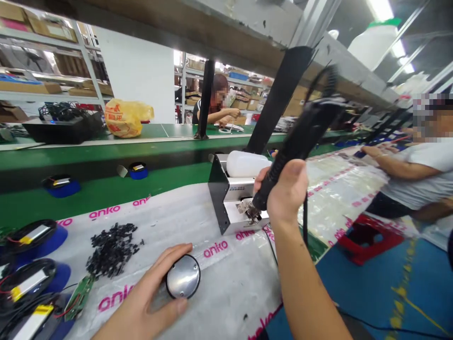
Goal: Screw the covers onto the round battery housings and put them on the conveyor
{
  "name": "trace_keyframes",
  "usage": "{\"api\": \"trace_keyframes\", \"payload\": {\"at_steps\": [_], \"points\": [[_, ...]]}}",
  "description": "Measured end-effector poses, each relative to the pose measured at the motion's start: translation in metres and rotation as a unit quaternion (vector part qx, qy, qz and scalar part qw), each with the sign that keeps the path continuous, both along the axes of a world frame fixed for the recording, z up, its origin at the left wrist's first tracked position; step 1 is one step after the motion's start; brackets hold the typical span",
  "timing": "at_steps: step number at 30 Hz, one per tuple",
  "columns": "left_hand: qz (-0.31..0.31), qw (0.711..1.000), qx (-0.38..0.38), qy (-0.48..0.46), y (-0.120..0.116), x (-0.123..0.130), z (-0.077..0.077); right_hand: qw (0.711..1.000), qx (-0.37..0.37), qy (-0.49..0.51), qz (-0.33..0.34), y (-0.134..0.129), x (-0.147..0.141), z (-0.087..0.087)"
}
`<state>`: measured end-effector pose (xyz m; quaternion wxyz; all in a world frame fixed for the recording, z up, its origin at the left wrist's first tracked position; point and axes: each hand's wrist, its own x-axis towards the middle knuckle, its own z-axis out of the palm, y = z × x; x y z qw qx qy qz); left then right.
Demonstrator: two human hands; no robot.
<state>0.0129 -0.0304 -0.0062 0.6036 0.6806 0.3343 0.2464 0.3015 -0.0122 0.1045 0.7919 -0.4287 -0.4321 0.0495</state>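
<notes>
Low in the view, my left hand [155, 293] curves round a round silver disc with a black rim [183, 276], which lies on the plastic-covered bench. My right hand [285, 191] grips a black cylindrical power tool [300, 137], its lower end tilted down at a metal dispenser machine [226, 198]. Small metal parts at the machine's front sit right by the tool's tip, and whether they touch is unclear. A white plastic bottle [246, 164] rests on top of the machine, partly behind my right hand.
Small black pieces [113, 248] lie heaped left of my left hand. Blue round housings with batteries [35, 278] stand at the left edge, near a green circuit board [79, 295]. A yellow bag [125, 118] sits farther back. People work across the bench and at right, near a red stool [368, 238].
</notes>
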Motion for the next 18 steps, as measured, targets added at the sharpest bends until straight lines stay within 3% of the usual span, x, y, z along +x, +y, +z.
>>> {"api": "trace_keyframes", "payload": {"at_steps": [5,8,11,14,18], "points": [[0.049,0.998,0.032,0.013,0.005,0.010,0.003,0.995,-0.093,0.013,0.041,-0.012,-0.014,-0.008],[0.036,0.999,0.010,0.013,0.006,0.011,0.008,0.986,-0.100,0.050,0.127,-0.030,-0.054,-0.001],[0.018,1.000,-0.016,-0.010,0.008,0.010,0.013,0.974,-0.043,0.077,0.209,-0.040,-0.105,0.008],[-0.002,0.999,-0.027,-0.046,0.009,0.009,0.013,0.970,-0.013,0.065,0.235,-0.034,-0.141,0.006],[-0.006,0.997,-0.038,-0.068,0.009,0.008,0.009,0.953,-0.062,0.059,0.290,-0.017,-0.157,-0.006]]}}
